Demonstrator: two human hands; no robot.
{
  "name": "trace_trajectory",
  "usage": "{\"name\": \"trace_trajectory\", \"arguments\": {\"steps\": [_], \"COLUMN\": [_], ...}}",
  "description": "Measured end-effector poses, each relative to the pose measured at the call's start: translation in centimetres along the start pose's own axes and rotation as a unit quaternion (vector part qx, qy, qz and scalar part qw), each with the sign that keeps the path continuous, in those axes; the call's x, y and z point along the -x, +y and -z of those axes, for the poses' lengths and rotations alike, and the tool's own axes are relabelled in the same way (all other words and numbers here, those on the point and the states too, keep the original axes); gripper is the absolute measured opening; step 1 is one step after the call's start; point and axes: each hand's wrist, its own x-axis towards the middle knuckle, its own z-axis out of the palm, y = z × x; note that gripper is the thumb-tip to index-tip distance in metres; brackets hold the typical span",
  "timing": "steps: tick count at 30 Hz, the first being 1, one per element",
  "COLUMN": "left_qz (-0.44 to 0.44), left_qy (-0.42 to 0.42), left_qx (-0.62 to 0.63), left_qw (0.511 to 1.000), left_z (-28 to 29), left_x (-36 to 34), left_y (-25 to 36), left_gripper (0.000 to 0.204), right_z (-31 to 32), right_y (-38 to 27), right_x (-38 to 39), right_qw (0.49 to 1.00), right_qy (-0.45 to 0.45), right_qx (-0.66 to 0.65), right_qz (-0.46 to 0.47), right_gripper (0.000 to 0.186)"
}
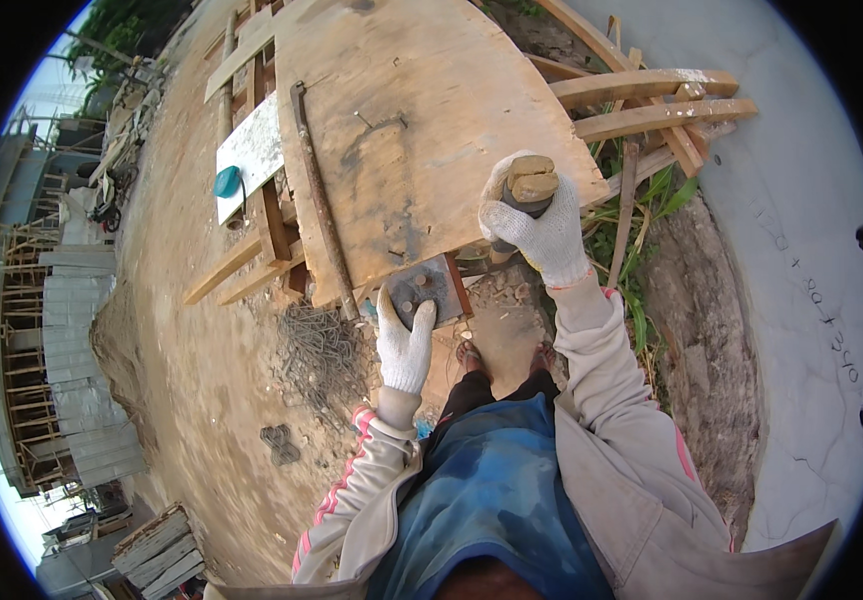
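My right hand [537, 222], in a white knit glove, is raised over the right edge of a worn wooden board [452, 120]. Its fingers wrap round a stout tool with a split tan end [533, 180] and a dark band below; I cannot make out its exact kind. My left hand [405, 335], also gloved, rests at the near edge of a dark plate [439, 284] beside the board. Its thumb and a finger are stretched apart, either side of the stubby round pegs [413, 293] on the plate.
A rusty bar [320, 190] with a bent end lies along the board's left side, and nails [364, 120] stick up from it. Bent wire pieces [317, 345] are heaped on the ground at left. Timber beams [652, 88] jut out at upper right, beside a grey wall [792, 250].
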Motion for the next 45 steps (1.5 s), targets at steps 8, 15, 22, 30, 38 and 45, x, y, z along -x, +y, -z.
{"name": "trace_trajectory", "arguments": {"steps": [8, 15, 22, 30, 38, 45], "left_qz": [0.066, 0.079, -0.008, 0.117, 0.231, 0.215], "left_qy": [-0.084, -0.179, -0.434, -0.573, -0.512, -0.513], "left_qx": [0.292, 0.181, 0.21, 0.491, 0.387, 0.374], "left_qw": [0.95, 0.964, 0.876, 0.646, 0.731, 0.742], "left_z": [2.6, 1.6, 0.0, 4.6, 8.9, 7.2], "left_x": [2.1, 5.9, 5.1, 2.3, -3.6, -9.9], "left_y": [-4.0, -7.5, -6.5, -11.6, -17.8, -17.9], "left_gripper": [0.065, 0.053, 0.079, 0.056, 0.049, 0.038], "right_z": [-0.9, -0.5, -5.6, -17.5, -28.7, -35.1], "right_y": [-0.9, -6.2, -11.0, -8.9, -3.4, 1.1], "right_x": [0.5, 4.8, 10.7, 16.0, 19.2, 18.0], "right_qw": [0.991, 0.997, 0.987, 0.988, 0.951, 0.855], "right_qy": [0.056, 0.051, 0.02, 0.112, -0.046, -0.055], "right_qx": [0.104, -0.008, -0.162, -0.081, 0.286, 0.495], "right_qz": [-0.069, -0.051, 0.006, 0.076, 0.106, 0.145], "right_gripper": [0.03, 0.045, 0.06, 0.052, 0.07, 0.057]}}
